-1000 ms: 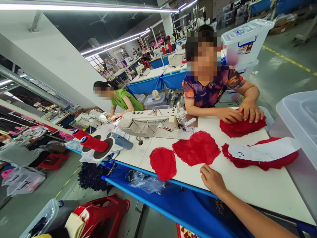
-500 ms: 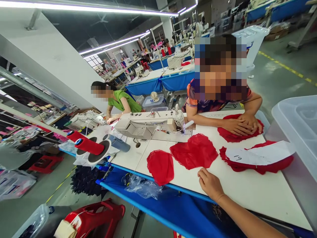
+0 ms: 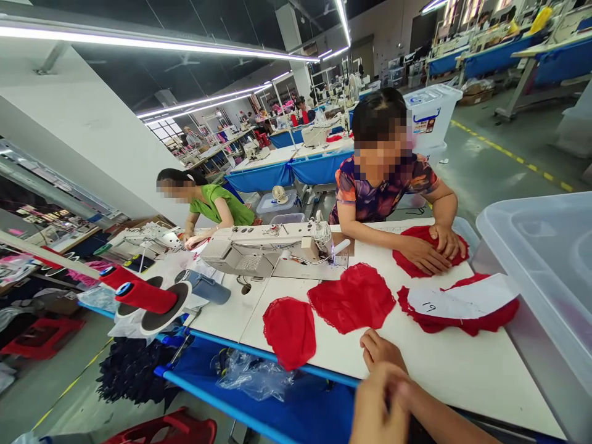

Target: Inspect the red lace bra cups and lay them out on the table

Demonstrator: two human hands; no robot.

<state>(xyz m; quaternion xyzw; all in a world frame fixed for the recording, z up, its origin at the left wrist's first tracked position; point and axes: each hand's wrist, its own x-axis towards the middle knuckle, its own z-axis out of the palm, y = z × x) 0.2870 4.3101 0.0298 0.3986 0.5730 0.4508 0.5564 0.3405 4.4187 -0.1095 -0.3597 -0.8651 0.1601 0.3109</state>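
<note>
My right hand (image 3: 380,349) rests on the front edge of the white table (image 3: 462,376), fingers loosely curled, holding nothing. It lies just below a flat red lace piece (image 3: 352,297). My left hand (image 3: 378,408), blurred at the bottom edge, lies over my right wrist. A smaller red lace piece (image 3: 290,330) hangs over the table edge to the left. To the right, a red fabric stack (image 3: 485,320) carries a white paper slip (image 3: 462,296) marked 19. Across the table a co-worker presses both hands (image 3: 432,251) on another red stack (image 3: 409,265).
A white sewing machine (image 3: 263,248) stands on the table's far left, with red thread cones (image 3: 143,296) beside it. A clear plastic bin (image 3: 546,265) borders the table on the right. A blue cloth sling (image 3: 305,407) holding a plastic bag (image 3: 254,376) hangs below the front edge. Another person sews behind.
My left hand has come into view and settled over my right wrist. The view shifted right and down a little. The co-worker leaned forward, then sat back, hands still on the red stack.
</note>
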